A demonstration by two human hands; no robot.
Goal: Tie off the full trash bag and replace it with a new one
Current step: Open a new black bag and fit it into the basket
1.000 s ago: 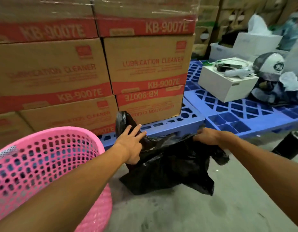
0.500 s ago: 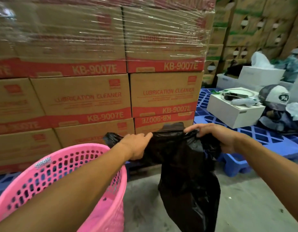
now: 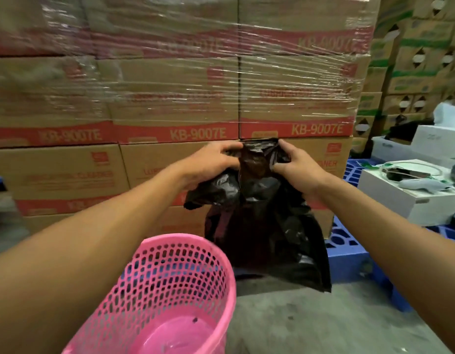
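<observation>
Black trash bag, crumpled and limp, hangs in the air above the floor, its top edge pinched between left hand and right hand, both clenched on the plastic, pink perforated basket just below-left with no liner, shrink-wrapped cartons stacked behind.

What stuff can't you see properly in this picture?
- Whether the black bag has been opened: the head view shows both hands, left hand and right hand, bunching its top.
- Printing on the upper cardboard boxes: blurred behind shiny plastic wrap.
- The near side of the pink basket: cut off by the bottom edge.
- Items on the white box: too small to name.
</observation>
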